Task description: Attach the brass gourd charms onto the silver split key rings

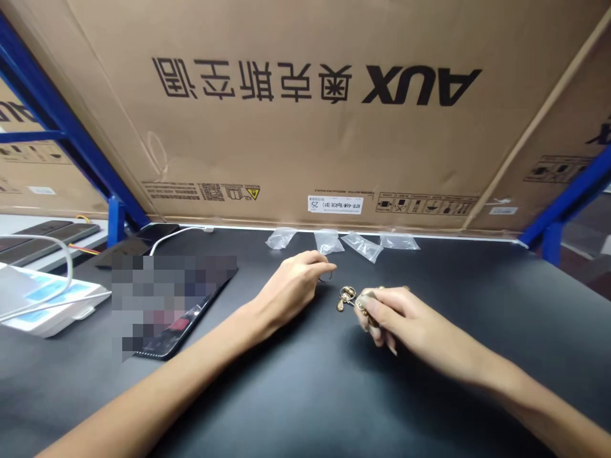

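- A small cluster of brass-coloured metal hardware (348,298) is seen, ornate and shiny, with a rounded loop and a teardrop-shaped drop; its exact kind cannot be told, as part of it is hidden by the fingers.
- It is held at the right grip (377,315), where the fingers are curled closed around it and more of the brass-coloured metal is seen between them.
- One small metal ring (326,277) is seen at the left grip (305,277); the thumb and fingers are drawn closely together, and the ring appears to be pinched at the fingertips, though the firmness of the hold cannot be told.
- The two grips are held just apart, with the ring and the hardware close together between them above the dark tabletop (296,394).
- Four clear plastic bags (329,242) are laid in a row beyond both grips, near the tabletop's far edge.
- One large cardboard AUX carton (315,127) is stood behind the bags, with a second carton (558,165) seen beyond the right grip.
- Two blue steel rack uprights (116,221) are seen, one on each side of the carton.
- Left of the left grip, one pixelated, blurred object (172,299) is lying on the tabletop, with one white cable (179,235) behind it and one white tray (48,302) farther left.
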